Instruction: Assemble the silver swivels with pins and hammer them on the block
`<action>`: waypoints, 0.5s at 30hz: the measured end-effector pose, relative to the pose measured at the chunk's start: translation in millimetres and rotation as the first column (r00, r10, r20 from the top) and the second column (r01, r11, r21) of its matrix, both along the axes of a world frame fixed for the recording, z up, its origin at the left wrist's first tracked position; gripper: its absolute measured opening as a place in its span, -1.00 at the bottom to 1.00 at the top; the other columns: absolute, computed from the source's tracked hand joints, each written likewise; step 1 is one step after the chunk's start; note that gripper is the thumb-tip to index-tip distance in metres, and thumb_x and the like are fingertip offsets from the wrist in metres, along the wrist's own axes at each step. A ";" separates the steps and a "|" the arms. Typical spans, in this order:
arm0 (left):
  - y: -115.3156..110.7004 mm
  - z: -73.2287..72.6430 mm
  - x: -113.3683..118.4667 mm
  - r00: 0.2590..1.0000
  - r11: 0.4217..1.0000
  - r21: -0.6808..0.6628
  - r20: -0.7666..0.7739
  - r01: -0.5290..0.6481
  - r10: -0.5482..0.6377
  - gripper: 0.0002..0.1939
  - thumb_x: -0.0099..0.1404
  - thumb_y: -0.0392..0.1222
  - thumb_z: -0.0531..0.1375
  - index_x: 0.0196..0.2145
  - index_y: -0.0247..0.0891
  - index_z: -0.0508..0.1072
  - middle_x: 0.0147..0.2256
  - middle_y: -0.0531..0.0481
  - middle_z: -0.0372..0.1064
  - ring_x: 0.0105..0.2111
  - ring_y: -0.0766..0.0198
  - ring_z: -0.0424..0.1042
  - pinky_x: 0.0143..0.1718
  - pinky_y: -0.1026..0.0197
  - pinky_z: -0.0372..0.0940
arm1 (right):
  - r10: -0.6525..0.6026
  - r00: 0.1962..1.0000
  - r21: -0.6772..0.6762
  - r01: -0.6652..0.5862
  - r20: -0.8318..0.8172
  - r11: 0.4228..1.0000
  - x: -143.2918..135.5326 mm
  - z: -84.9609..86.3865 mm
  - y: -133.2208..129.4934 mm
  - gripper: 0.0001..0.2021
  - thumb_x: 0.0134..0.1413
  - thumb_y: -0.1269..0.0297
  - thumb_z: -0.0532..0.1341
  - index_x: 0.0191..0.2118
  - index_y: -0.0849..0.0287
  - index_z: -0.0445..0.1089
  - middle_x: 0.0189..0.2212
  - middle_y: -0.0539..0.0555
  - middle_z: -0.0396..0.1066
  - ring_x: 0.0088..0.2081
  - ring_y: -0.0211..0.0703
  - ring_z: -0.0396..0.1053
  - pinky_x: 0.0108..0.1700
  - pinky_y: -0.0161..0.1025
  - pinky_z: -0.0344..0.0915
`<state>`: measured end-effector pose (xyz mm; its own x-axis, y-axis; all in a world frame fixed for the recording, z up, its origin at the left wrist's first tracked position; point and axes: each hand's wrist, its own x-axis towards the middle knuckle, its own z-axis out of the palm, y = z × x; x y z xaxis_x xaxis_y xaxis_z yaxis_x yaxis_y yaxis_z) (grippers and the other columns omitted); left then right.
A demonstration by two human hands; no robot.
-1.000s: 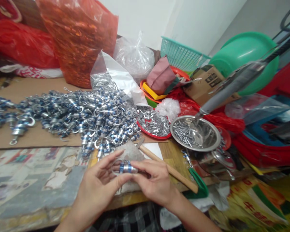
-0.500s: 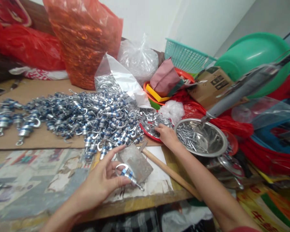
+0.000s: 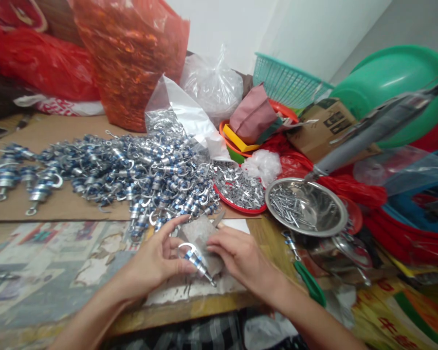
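My left hand [image 3: 151, 267] holds a small silver-and-blue metal fitting [image 3: 197, 262] between thumb and fingers. A curved hook tops the fitting, and a thin rod with an eye points down to the right. Under it lies a flat grey metal block [image 3: 199, 228]. Close to the fitting's right side, over the block, my right hand [image 3: 241, 253] has its fingertips pinched together. Whatever they hold is too small to make out. The hammer's head [image 3: 219, 218] shows behind the right hand, which covers most of its handle.
Similar fittings form a big pile [image 3: 149, 170] on cardboard. To its right are a red tray [image 3: 237, 206] of small metal clips and a steel bowl [image 3: 341, 218] of metal pins. A green-handled tool [image 3: 310, 284] lies at the table's front edge. Bags and baskets line the back.
My right hand has come from the red tray of clips back to the fitting, its fingers pinched. My left hand still holds the fitting in nearly the same place.
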<state>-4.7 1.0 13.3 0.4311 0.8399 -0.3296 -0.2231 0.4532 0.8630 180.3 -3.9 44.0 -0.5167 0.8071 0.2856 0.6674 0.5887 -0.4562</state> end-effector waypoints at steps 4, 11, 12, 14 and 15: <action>2.7 0.9 -1.4 1.000 0.999 0.037 -0.015 -0.002 0.002 0.01 -0.21 -0.38 0.36 0.14 -0.27 -0.09 -0.52 0.12 0.36 -0.48 0.26 0.38 -0.41 0.19 0.26 | 0.104 0.976 0.007 -0.108 0.190 0.994 -5.1 3.9 -1.4 -0.84 0.11 0.42 0.10 -0.43 0.24 0.39 -0.51 0.04 0.33 -0.42 -0.23 0.25 -0.37 -0.33 0.18; 7.1 -4.7 -3.2 0.999 0.996 0.071 -0.025 0.050 -0.048 0.03 -0.23 -0.40 0.36 0.13 -0.26 -0.10 -0.48 0.07 0.38 -0.41 0.14 0.42 -0.38 0.10 0.27 | 0.099 0.995 -0.136 -0.100 -0.019 0.986 -23.2 -12.9 13.2 -0.85 0.01 0.44 0.20 -0.27 0.17 0.48 -0.49 0.01 0.33 -0.42 -0.26 0.28 -0.38 -0.35 0.21; 6.6 -4.6 -3.2 0.999 0.997 0.066 -0.021 0.048 -0.047 0.03 -0.23 -0.40 0.36 0.13 -0.26 -0.10 -0.48 0.06 0.38 -0.42 0.15 0.41 -0.38 0.10 0.27 | 0.086 0.996 -0.150 -0.091 -0.037 0.985 -25.5 -14.5 14.2 -0.85 0.00 0.44 0.21 -0.28 0.17 0.48 -0.50 0.01 0.33 -0.43 -0.26 0.28 -0.39 -0.35 0.21; 5.7 -3.7 -3.0 0.999 0.998 0.053 -0.010 0.045 -0.045 0.03 -0.24 -0.40 0.36 0.13 -0.27 -0.10 -0.48 0.07 0.38 -0.43 0.16 0.42 -0.38 0.11 0.27 | 0.077 0.993 -0.180 -0.091 -0.085 0.980 -26.0 -14.8 15.2 -0.85 -0.01 0.44 0.22 -0.28 0.18 0.48 -0.50 0.01 0.35 -0.42 -0.26 0.29 -0.38 -0.34 0.22; 5.3 -3.0 -2.9 0.999 0.998 0.048 -0.008 0.042 -0.042 0.03 -0.24 -0.40 0.36 0.13 -0.27 -0.10 -0.49 0.07 0.38 -0.43 0.16 0.42 -0.38 0.11 0.27 | 0.064 0.989 -0.190 -0.089 -0.133 0.978 -23.5 -13.8 15.5 -0.84 0.00 0.44 0.21 -0.26 0.19 0.47 -0.46 0.02 0.38 -0.40 -0.25 0.31 -0.35 -0.34 0.23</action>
